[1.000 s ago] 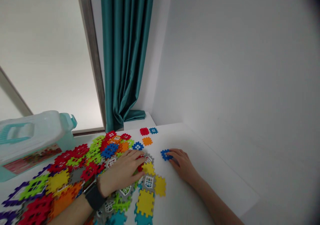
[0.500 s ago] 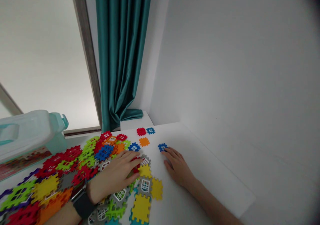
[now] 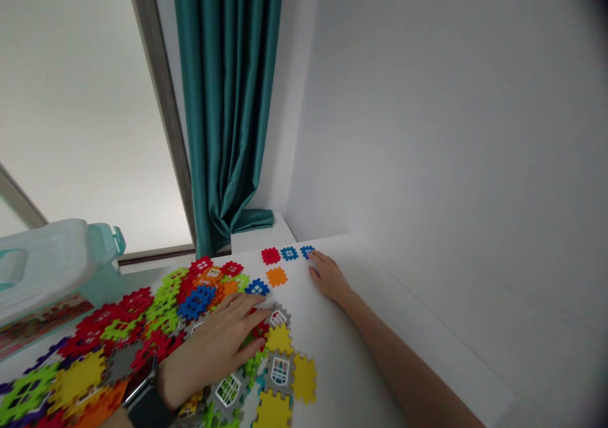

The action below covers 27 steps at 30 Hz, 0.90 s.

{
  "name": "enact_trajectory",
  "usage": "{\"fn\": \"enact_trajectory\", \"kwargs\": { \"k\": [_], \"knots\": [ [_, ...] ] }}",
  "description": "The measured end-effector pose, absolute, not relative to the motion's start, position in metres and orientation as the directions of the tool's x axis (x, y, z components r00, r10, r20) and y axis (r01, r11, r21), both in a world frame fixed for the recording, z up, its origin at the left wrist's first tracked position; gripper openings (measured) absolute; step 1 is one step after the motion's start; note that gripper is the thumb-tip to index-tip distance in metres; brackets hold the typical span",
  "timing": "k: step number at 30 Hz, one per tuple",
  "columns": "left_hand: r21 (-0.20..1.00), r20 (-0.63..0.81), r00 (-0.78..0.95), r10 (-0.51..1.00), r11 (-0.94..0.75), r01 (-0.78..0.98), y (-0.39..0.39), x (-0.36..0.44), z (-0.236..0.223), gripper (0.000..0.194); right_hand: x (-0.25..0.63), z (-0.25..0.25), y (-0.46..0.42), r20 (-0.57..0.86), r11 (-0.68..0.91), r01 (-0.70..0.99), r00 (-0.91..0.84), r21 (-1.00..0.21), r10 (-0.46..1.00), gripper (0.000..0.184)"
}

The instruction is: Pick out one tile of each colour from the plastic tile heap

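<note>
My right hand (image 3: pixel 329 277) sits at the far end of the white table, its fingertips on a small blue waffle-block tile (image 3: pixel 308 252). That tile lines up beside a second blue tile (image 3: pixel 289 253) and a red tile (image 3: pixel 270 256), with an orange tile (image 3: pixel 276 276) just below them. My left hand (image 3: pixel 216 350) lies over a heap of interlocking plastic tiles (image 3: pixel 142 327), its fingers and thumb around a red tile (image 3: pixel 260 330). Most of that red tile is hidden by my fingers.
A pale teal plastic storage box (image 3: pixel 47 270) stands at the left, beside the heap. A teal curtain (image 3: pixel 223 111) hangs at the far end of the white table (image 3: pixel 351 358), and a white wall (image 3: pixel 427 130) rises along its right side.
My right hand has slid farther away with the small blue tile, which now sits in line with the other two tiles. My left hand has barely moved.
</note>
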<state>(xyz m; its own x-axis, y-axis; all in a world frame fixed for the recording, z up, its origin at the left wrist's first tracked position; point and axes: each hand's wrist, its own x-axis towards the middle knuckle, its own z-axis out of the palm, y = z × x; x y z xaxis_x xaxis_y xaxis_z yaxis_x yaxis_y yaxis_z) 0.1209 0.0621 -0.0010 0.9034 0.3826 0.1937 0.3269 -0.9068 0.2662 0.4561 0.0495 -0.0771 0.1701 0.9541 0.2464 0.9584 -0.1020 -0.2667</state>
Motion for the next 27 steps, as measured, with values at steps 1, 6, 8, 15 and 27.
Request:
{"fn": "enact_trajectory", "kwargs": {
  "k": [1,6,8,15,27],
  "knots": [
    [0.266,0.180,0.904,0.388,-0.904,0.335,0.062,0.121,0.001,0.041,0.457,-0.078,0.053,0.244,-0.101,0.958,0.169,-0.267,0.955,0.050],
    [0.267,0.149,0.902,0.406,-0.894,0.358,0.061,0.123,0.005,0.041,0.460,-0.079,0.061,0.233,-0.094,0.960,0.158,-0.265,0.960,0.050],
    [0.265,0.158,0.901,0.405,-0.896,0.356,0.061,0.123,0.006,0.041,0.461,-0.080,0.062,0.228,-0.090,0.961,0.152,-0.261,0.962,0.050],
    [0.242,0.145,0.907,0.395,-0.903,0.355,0.061,0.124,0.005,0.039,0.463,-0.081,0.063,0.218,-0.082,0.963,0.140,-0.256,0.966,0.050],
    [0.203,0.141,0.908,0.395,-0.909,0.364,0.061,0.123,0.008,0.039,0.462,-0.085,0.063,0.249,-0.071,0.957,0.144,-0.281,0.958,0.050]
  ]
}}
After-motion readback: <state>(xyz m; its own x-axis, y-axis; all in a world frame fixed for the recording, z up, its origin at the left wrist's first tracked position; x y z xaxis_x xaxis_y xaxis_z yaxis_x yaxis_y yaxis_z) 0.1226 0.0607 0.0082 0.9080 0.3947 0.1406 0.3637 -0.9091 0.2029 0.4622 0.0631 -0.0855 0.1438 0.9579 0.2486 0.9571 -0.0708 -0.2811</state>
